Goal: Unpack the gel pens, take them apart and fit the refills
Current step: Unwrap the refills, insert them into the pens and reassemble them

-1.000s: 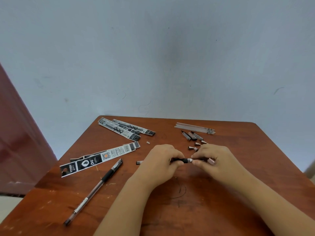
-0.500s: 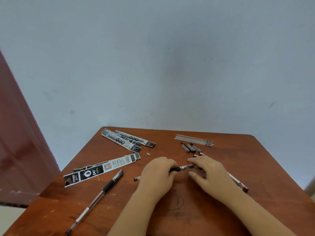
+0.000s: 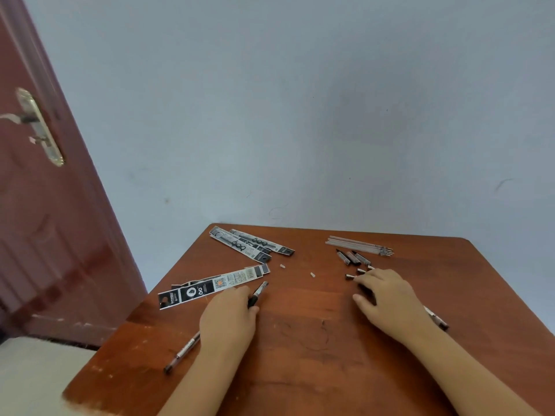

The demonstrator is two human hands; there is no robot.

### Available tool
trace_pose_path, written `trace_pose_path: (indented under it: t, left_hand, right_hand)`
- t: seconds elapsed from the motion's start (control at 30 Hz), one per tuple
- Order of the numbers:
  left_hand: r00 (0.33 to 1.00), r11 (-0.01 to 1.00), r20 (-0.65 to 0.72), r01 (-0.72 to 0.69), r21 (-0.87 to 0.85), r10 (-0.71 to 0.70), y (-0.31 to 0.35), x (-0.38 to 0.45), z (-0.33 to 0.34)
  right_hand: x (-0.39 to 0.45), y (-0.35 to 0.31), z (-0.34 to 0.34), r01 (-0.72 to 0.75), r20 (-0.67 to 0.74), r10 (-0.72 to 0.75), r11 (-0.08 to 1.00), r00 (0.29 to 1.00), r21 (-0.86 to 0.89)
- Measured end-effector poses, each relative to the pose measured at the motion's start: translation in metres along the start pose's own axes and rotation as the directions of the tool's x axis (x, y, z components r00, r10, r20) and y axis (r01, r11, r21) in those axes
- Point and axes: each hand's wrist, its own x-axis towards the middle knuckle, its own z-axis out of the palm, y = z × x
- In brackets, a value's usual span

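Where hands part — bare table

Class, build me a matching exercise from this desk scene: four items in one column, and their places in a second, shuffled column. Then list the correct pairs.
Items
1. bundle of refills
2. long flat wrapper
3. assembled gel pen
4. loose pen caps

Places
A. partly under the left hand, running toward the table's near-left edge
B. far right of the table, nearest the wall
C. just in front of the refill bundle, beyond the right hand
D. left of centre, just beyond the left hand's fingers

Pairs: 1-B, 2-D, 3-A, 4-C
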Motion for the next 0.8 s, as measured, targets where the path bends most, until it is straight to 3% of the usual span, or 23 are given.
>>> trace_pose_path:
  t: [0.27, 0.53, 0.8]
  left_hand:
    - [1.0, 0.993, 0.01, -0.009, 0.114, 0.008, -0.007, -0.009, -0.003]
    - [1.0, 0.993, 0.026, -0.019, 0.114, 0.017, -0.007, -0.01, -0.003]
    - [0.997, 0.991, 0.011, -0.08, 0.107, 0.079, 0.016, -0.01, -0.002]
  right_hand:
    - [-0.002, -0.002, -0.001, -0.038, 0.008, 0.038, 0.999, 0.999, -0.014]
    - [-0.001, 0.001, -0.001, -0.059, -0.014, 0.059, 0.998, 0.998, 0.014]
    - [0.002, 0.008, -0.012, -0.187, -0.076, 0.184, 0.982, 0.98, -0.028]
